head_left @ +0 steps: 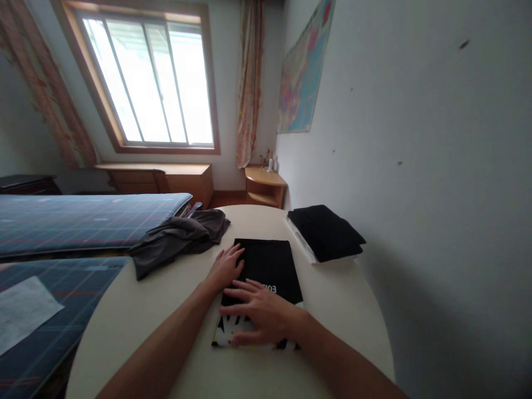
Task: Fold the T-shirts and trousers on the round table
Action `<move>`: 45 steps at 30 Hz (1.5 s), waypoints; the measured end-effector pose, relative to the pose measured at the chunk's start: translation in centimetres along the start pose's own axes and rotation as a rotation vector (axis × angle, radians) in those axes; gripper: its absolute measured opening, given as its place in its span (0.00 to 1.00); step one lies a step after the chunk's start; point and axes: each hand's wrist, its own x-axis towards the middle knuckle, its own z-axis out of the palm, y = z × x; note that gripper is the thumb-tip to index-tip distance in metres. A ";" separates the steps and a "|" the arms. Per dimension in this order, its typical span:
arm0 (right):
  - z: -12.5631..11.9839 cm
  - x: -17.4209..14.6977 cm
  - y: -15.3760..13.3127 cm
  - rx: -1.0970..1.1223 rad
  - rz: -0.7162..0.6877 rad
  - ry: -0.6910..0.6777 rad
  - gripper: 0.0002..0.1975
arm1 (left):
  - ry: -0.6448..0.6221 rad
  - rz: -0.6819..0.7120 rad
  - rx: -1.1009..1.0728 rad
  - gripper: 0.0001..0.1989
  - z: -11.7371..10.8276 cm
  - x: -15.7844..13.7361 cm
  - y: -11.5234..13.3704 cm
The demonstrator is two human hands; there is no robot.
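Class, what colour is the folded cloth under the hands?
Folded cloth: mainly black, near end patterned black and white; head view.

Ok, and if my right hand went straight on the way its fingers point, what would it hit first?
Your right hand would probably meet your left wrist first, just past the left edge of the folded black printed garment; relative height is hard to judge.

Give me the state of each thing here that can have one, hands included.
Black printed cloth: folded flat
Left hand: open, resting on it
Right hand: open, spread over its print
Gray cloth: crumpled
Other black cloth: folded, atop white material
Curtains: drawn aside
Window: open or shut unclear
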 end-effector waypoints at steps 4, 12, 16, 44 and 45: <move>-0.7 -1.1 3.0 0.072 0.161 0.016 0.37 | 0.041 -0.070 0.060 0.23 0.0 -0.1 0.0; -0.5 -3.5 10.9 -0.087 0.764 0.371 0.27 | 0.125 -0.044 -0.019 0.25 0.3 0.6 -1.1; -0.1 -3.6 13.3 -0.128 0.946 0.452 0.29 | 0.178 -0.062 -0.162 0.27 0.1 1.5 -1.7; -2.5 -3.6 12.3 0.737 0.624 0.904 0.25 | -0.118 -0.284 -1.051 0.24 -4.2 2.4 0.6; -2.6 -3.6 12.1 0.714 0.612 0.898 0.23 | -0.114 -0.291 -1.050 0.26 -4.2 2.4 0.6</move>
